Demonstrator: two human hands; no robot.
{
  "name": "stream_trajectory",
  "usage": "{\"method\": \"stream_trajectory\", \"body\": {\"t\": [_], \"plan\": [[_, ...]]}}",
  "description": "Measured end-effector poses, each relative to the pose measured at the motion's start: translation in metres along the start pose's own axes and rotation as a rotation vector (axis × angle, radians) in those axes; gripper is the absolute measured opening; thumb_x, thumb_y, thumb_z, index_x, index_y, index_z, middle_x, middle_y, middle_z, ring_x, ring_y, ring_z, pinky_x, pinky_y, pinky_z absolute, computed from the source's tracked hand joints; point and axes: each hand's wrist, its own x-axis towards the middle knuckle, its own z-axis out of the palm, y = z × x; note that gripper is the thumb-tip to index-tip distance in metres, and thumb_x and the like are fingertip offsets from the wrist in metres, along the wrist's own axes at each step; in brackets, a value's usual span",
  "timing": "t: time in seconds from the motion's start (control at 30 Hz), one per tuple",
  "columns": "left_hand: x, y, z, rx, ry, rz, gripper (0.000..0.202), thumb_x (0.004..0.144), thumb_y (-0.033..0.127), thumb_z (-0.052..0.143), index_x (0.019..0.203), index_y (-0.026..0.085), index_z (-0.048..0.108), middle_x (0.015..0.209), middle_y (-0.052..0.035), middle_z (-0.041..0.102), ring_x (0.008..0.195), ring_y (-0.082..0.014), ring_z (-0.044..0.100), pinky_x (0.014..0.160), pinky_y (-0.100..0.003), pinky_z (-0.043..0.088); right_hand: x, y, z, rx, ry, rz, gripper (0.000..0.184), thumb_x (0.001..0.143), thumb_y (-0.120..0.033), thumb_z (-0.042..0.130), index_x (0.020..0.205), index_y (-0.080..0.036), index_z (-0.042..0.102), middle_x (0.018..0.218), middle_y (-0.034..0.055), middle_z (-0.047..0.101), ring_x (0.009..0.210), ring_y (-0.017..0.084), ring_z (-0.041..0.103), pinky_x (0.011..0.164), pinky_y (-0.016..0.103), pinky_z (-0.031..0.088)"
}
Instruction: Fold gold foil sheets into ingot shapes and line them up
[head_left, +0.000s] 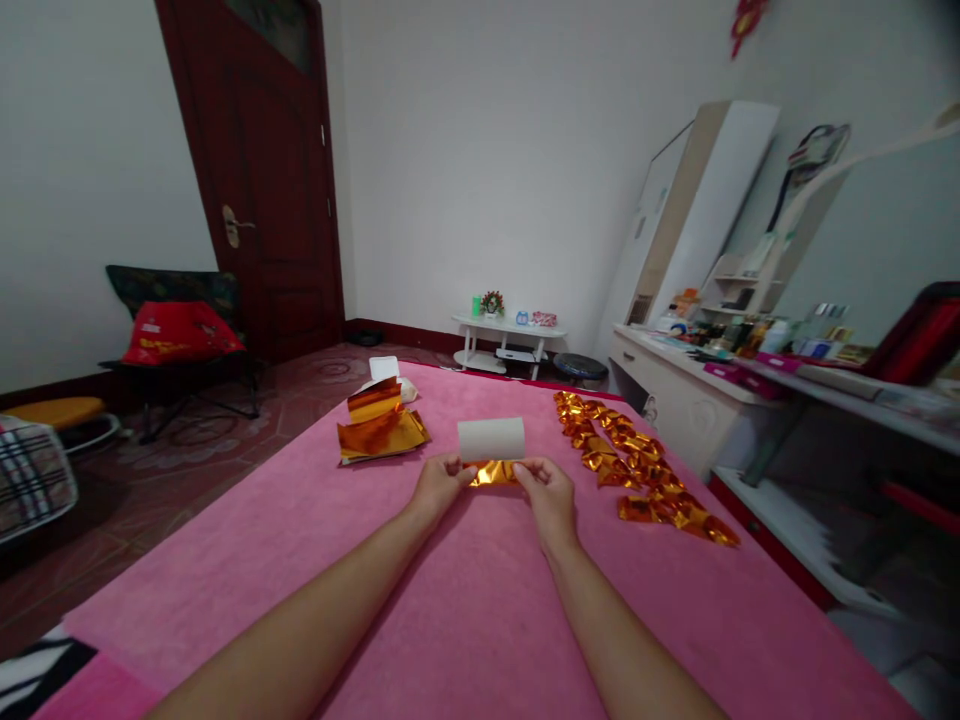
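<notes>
Both hands hold one sheet of gold foil paper [492, 473] above a pink cloth [465, 600]. Its white back [491, 439] curls up on the far side, while the shiny gold part lies along the near edge. My left hand [441, 484] pinches the left end between thumb and fingers. At the right end, my right hand [551, 495] grips in the same way, thumb on top. To the left lies a stack of flat gold foil sheets [382, 436], some curling up. Several twisted gold foil pieces [637, 450] lie in rows on the right.
Behind the foil stack sits a white item [385, 367]. A low white table [510, 325] stands by the far wall, near a dark round stool [580, 367]. A cluttered dresser [675, 370] flanks the right side; a chair with a red bag [182, 332] is left.
</notes>
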Motion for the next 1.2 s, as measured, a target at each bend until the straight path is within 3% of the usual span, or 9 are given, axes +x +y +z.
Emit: {"method": "stream_trajectory", "body": {"t": [0.2,0.33,0.43,0.5,0.67,0.8,0.9,1.0,1.2], "plan": [[0.001,-0.008,-0.003,-0.05,0.024,0.022,0.035,0.056,0.034,0.076,0.078,0.011,0.063,0.068,-0.0041,0.068,0.053,-0.0117,0.058,0.049,-0.019,0.04,-0.002,0.001,-0.007,0.043,-0.071,0.075,0.021,0.063,-0.031,0.072,0.076,-0.015,0.071,0.068,0.0029,0.068,0.059,0.015,0.057,0.056,0.026,0.043],[0.0,-0.009,-0.003,-0.075,0.051,0.066,0.053,0.06,0.028,0.075,0.105,0.011,0.056,0.069,-0.0035,0.067,0.053,-0.013,0.06,0.05,-0.021,0.046,-0.002,0.003,-0.007,0.043,-0.109,0.098,0.021,0.064,-0.031,0.072,0.078,-0.015,0.073,0.068,0.0022,0.067,0.058,0.013,0.053,0.053,0.024,0.039],[-0.002,-0.008,-0.003,0.003,0.023,0.189,0.07,0.069,0.024,0.069,0.132,0.018,0.041,0.068,0.0007,0.065,0.052,-0.012,0.059,0.05,-0.021,0.048,-0.002,0.007,-0.008,0.029,-0.105,0.1,0.022,0.066,-0.032,0.071,0.08,-0.015,0.073,0.063,0.0,0.063,0.052,0.01,0.046,0.049,0.022,0.033],[-0.004,-0.006,-0.003,0.109,-0.024,0.296,0.068,0.075,0.021,0.063,0.138,0.023,0.037,0.08,-0.0015,0.067,0.056,-0.0114,0.06,0.052,-0.021,0.048,-0.002,0.009,-0.01,0.026,-0.099,0.097,0.023,0.067,-0.033,0.07,0.081,-0.015,0.073,0.06,-0.0011,0.061,0.05,0.009,0.044,0.047,0.021,0.031],[-0.006,-0.004,-0.004,0.339,-0.147,0.476,0.038,0.077,0.014,0.058,0.114,0.019,0.066,0.109,-0.0081,0.066,0.09,-0.0191,0.063,0.075,-0.026,0.05,-0.001,0.01,-0.011,0.029,-0.094,0.088,0.021,0.067,-0.033,0.069,0.078,-0.015,0.072,0.058,-0.0022,0.059,0.049,0.008,0.041,0.046,0.021,0.029],[-0.002,-0.008,-0.003,0.202,-0.123,0.288,0.05,0.07,0.019,0.065,0.12,0.013,0.061,0.095,-0.0089,0.07,0.068,-0.0153,0.062,0.056,-0.023,0.049,-0.002,0.007,-0.01,0.026,-0.093,0.083,0.019,0.064,-0.031,0.071,0.076,-0.016,0.072,0.059,-0.0018,0.06,0.05,0.009,0.043,0.047,0.021,0.03],[0.0,-0.01,-0.004,0.146,-0.069,0.185,0.043,0.066,0.026,0.07,0.106,0.01,0.067,0.083,-0.0081,0.07,0.055,-0.0127,0.058,0.044,-0.02,0.043,-0.003,0.005,-0.009,0.013,-0.094,0.078,0.02,0.063,-0.031,0.072,0.075,-0.016,0.073,0.059,-0.001,0.062,0.051,0.01,0.044,0.046,0.021,0.031],[0.0,-0.009,-0.007,0.142,-0.02,0.164,0.031,0.066,0.033,0.071,0.087,0.01,0.072,0.075,-0.0069,0.07,0.052,-0.0123,0.056,0.041,-0.02,0.041,-0.004,0.004,-0.008,0.004,-0.093,0.077,0.022,0.063,-0.032,0.073,0.077,-0.016,0.074,0.065,0.0006,0.066,0.053,0.011,0.048,0.048,0.022,0.034],[-0.001,-0.007,-0.006,0.17,0.009,0.178,0.023,0.067,0.032,0.071,0.075,0.01,0.071,0.065,-0.0037,0.066,0.046,-0.0088,0.05,0.04,-0.018,0.038,-0.005,0.001,-0.008,0.023,-0.107,0.033,0.027,0.07,-0.039,0.068,0.085,-0.018,0.075,0.099,0.0057,0.07,0.06,0.012,0.054,0.05,0.024,0.039]]}}
